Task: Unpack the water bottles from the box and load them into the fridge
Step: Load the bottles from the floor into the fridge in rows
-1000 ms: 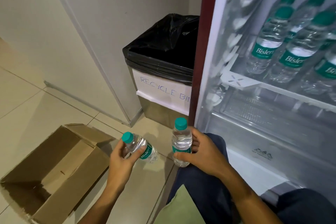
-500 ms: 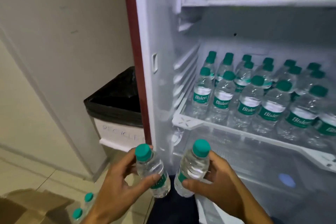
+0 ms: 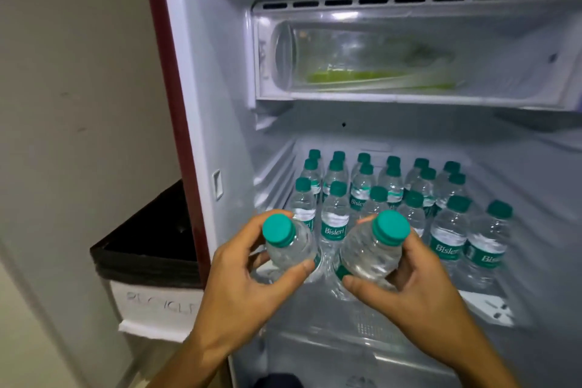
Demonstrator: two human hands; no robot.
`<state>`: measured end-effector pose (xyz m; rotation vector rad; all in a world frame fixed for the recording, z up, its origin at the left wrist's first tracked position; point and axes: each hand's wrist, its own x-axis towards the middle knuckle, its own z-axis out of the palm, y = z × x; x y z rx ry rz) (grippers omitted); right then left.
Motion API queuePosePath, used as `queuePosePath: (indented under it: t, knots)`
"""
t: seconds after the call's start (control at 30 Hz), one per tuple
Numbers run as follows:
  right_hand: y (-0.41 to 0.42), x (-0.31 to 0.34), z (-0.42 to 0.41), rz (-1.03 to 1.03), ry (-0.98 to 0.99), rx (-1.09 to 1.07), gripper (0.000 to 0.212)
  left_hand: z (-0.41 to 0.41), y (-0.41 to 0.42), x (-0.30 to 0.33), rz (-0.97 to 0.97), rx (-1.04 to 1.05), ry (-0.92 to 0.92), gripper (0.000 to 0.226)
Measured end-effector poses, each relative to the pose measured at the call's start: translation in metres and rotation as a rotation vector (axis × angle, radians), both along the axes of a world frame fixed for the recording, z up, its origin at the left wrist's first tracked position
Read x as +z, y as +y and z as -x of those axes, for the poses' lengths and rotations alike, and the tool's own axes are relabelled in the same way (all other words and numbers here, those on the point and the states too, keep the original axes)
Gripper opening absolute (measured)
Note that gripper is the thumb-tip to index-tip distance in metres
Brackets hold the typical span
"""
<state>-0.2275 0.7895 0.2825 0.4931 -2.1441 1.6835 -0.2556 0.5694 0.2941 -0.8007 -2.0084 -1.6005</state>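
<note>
Left hand point(image 3: 239, 287) grips one clear green-capped plastic water bottle point(image 3: 288, 244), right hand point(image 3: 419, 290) another point(image 3: 373, 249) (both fists closed tight), before the white fridge shelf point(image 3: 486, 305).

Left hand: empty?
No, the left hand grips a bottle with a teal cap in front of the fridge shelf.

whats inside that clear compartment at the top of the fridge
Inside the clear compartment a transparent bottle or jar seems to lie on its side, something green along its bottom. The frosted front blurs everything else.
</note>
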Motion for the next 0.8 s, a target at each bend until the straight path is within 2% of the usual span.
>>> queuePosePath:
  t: [0.17, 0.4, 0.53, 0.67, 0.8]
  knots:
    - [0.009, 0.030, 0.006, -0.051, 0.162, -0.144, 0.063, 0.017, 0.020, 0.024, 0.026, -0.060, 0.073, 0.053]
    - [0.012, 0.060, 0.030, -0.258, 0.389, -0.436, 0.068, 0.049, 0.046, 0.057, 0.012, -0.061, 0.215, 0.053]
    - [0.015, 0.065, 0.053, -0.433, 0.557, -0.586, 0.058, 0.073, 0.061, 0.069, 0.018, -0.064, 0.233, 0.055]
    - [0.026, 0.070, 0.073, -0.554, 0.593, -0.669, 0.063, 0.097, 0.069, 0.080, 0.063, -0.091, 0.201, 0.059]
    - [0.031, 0.080, 0.091, -0.626, 0.489, -0.696, 0.065, 0.120, 0.076, 0.093, 0.112, -0.134, 0.118, 0.061]
